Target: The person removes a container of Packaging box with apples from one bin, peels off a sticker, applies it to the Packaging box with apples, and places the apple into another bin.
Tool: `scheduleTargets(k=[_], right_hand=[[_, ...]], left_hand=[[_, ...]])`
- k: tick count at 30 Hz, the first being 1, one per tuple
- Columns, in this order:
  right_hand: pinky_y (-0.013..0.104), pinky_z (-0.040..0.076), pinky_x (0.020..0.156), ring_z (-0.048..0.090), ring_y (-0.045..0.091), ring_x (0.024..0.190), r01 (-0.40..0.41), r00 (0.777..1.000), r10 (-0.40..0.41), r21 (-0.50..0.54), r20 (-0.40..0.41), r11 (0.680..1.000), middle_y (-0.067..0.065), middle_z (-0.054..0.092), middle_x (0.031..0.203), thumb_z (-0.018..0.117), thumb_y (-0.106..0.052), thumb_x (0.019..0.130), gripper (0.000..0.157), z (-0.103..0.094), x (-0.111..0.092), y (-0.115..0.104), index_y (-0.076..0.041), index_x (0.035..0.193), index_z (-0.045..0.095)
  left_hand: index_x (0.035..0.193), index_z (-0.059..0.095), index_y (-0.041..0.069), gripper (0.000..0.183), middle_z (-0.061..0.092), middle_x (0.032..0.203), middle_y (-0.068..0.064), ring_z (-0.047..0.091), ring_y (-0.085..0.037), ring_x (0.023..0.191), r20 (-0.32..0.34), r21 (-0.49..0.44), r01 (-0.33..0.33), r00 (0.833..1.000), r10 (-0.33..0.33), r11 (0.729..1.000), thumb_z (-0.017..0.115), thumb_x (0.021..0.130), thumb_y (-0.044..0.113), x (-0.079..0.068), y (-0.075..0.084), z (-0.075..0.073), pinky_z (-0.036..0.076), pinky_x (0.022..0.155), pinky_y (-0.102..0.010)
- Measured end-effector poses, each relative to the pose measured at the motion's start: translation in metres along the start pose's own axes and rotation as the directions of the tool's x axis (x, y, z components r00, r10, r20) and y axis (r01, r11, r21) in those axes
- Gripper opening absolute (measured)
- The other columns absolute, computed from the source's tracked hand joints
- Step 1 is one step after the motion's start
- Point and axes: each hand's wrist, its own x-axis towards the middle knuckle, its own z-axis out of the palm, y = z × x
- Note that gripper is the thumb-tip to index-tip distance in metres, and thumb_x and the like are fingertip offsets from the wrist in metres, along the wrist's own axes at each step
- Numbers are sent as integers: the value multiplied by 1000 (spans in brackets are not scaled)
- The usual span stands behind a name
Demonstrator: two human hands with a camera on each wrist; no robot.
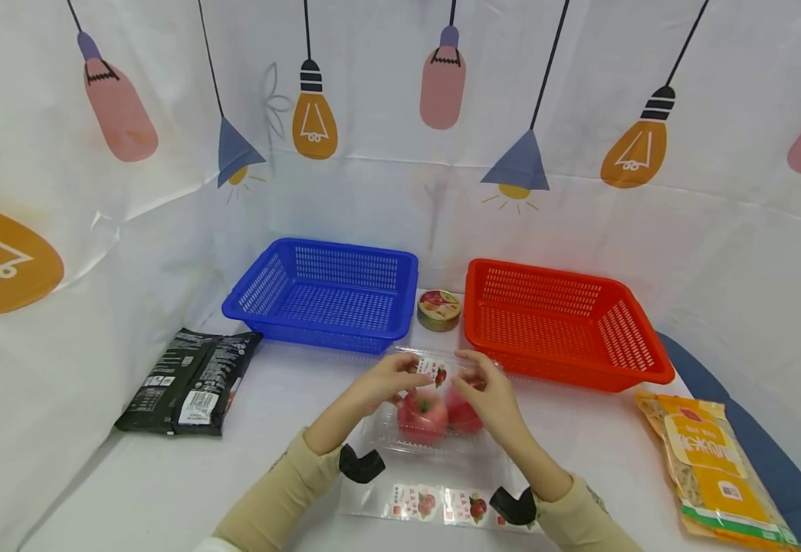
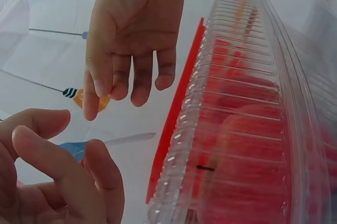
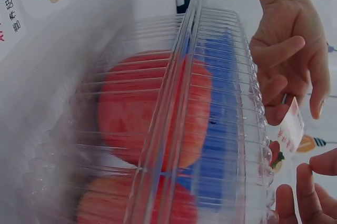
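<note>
A clear plastic clamshell box [image 1: 400,441] with red apples [image 1: 422,416] inside stands in front of me. Over its lid, my left hand [image 1: 382,383] pinches the left edge of a small white label [image 3: 288,132] printed with a red fruit. In the right wrist view the label tilts up at that hand's fingertips. My right hand [image 1: 486,395] hovers at the label's other side, its fingers loosely bent and apart, with nothing between them in the left wrist view. Ribbed box walls fill much of both wrist views.
A clear sheet with more fruit labels [image 1: 417,502] lies nearest me. Behind the box are a blue basket [image 1: 331,337], a round tin [image 1: 438,310] and a red basket [image 1: 566,372]. A black packet [image 1: 189,383] lies left, a yellow packet [image 1: 717,468] right.
</note>
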Motion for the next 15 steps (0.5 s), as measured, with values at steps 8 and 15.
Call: scheduleTargets(k=[8,15], right_hand=[[41,47,86,57,23,100,-9,1000,11,-89,21,996,10,64,108,63,-15,87,45,0,4,6,-13,129,50],[34,48,76,56,20,85,-30,999,32,-81,31,996,8,62,92,65,-15,86,46,0,6,10,-11,129,50]], left_hand=[[108,53,-4,28,51,82,-3,53,-12,64,18,47,-35,999,34,998,60,87,14,3,2,2,42,49,-21],[104,54,-5,22,55,79,-3,56,-13,63,45,113,-87,996,82,990,58,88,10,2,5,2,41,47,-21]])
